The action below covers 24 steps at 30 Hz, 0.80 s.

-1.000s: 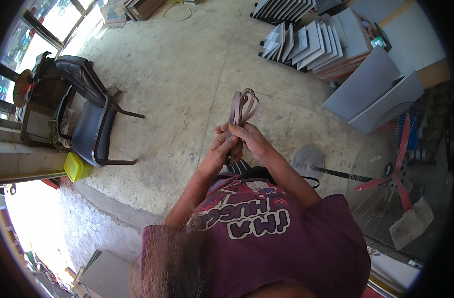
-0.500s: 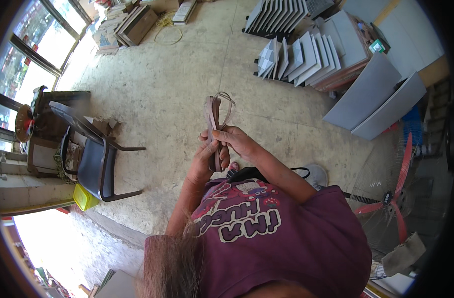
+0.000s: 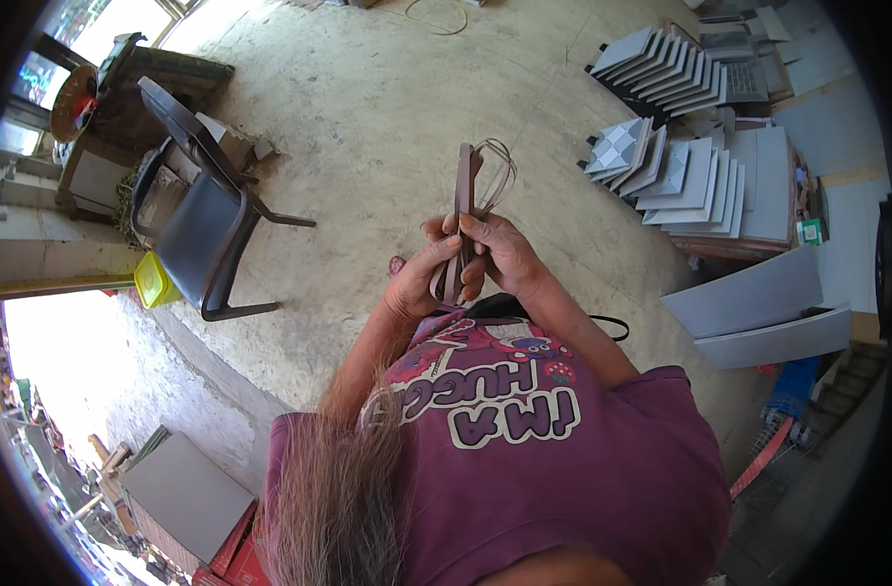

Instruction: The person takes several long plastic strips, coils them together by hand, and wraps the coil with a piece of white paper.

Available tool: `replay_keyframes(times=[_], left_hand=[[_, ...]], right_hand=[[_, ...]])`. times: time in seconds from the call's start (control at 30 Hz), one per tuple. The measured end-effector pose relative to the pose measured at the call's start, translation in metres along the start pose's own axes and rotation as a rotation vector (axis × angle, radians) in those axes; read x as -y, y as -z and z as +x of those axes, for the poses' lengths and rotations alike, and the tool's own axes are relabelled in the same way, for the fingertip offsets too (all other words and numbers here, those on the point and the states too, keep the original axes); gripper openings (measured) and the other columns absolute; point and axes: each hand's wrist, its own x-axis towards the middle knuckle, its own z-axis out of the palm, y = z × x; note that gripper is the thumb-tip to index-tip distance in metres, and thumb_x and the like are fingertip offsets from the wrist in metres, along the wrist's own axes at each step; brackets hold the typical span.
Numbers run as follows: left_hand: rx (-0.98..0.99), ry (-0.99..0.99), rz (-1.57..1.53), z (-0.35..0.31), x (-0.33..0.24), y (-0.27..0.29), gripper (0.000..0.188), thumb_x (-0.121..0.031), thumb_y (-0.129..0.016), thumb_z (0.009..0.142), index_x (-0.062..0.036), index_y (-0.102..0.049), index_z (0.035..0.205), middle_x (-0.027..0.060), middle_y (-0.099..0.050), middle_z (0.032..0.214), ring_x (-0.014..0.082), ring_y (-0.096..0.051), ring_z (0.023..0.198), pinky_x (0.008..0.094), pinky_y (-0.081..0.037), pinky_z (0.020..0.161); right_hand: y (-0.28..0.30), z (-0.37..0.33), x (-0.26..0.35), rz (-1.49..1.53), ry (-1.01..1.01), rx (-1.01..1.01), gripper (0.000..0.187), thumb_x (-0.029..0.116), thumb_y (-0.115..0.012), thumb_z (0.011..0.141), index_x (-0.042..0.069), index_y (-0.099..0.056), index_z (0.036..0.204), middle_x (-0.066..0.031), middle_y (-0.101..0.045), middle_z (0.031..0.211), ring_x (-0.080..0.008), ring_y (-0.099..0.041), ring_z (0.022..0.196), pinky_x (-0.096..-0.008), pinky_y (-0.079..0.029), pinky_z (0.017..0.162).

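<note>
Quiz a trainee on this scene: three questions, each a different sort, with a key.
1. True or false: the left hand and the right hand both grip the looped brownish strip.

2. Which thing is beside the dark chair?
A) a red bucket
B) a yellow container
C) a blue crate

3. Fill in: the row of light panels stands toward the person's ____ side.

Key: 1 true; 2 B; 3 right.
</note>
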Motion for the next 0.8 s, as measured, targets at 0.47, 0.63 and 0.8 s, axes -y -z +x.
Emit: replay_keyframes(times=[0.47, 0.63, 0.8], left_hand=[[-0.112, -0.111, 0.175, 0.035, -0.162, 0.066, 0.036, -0.038, -0.044, 0.093, -0.0028, -0.051, 0.096, 0.0049, -0.051, 0.067, 0.0168, -0.05, 0.057, 0.0256, -0.04, 0.053], [-0.236, -0.206, 0.263, 0.065, -0.198, 0.065, 0.031, -0.032, -0.041, 0.096, -0.0033, -0.051, 0.094, 0.0032, -0.049, 0.067, 0.0158, -0.05, 0.059, 0.025, -0.039, 0.053], [-0.272, -0.276, 0.267, 0.111, -0.24, 0.071, 0.03, -0.03, -0.04, 0.097, -0.0028, -0.051, 0.094, 0.0043, -0.05, 0.068, 0.0169, -0.052, 0.062, 0.026, -0.042, 0.058]], right_hand=[[-0.031, 0.185, 0.033, -0.021, -0.124, 0.032, 0.032, 0.034, -0.053, 0.091, 0.003, -0.055, 0.097, -0.0155, -0.059, 0.108, -0.009, -0.056, 0.043, -0.0196, -0.047, 0.037], [-0.015, 0.235, 0.055, -0.109, -0.172, 0.048, 0.041, 0.036, -0.052, 0.091, -0.001, -0.056, 0.107, -0.0084, -0.062, 0.103, -0.0061, -0.053, 0.044, -0.0187, -0.046, 0.038], [0.004, 0.298, 0.099, -0.111, -0.201, 0.167, 0.048, 0.036, -0.054, 0.089, -0.004, -0.051, 0.115, -0.0135, -0.059, 0.107, -0.0112, -0.056, 0.041, -0.0229, -0.048, 0.034]])
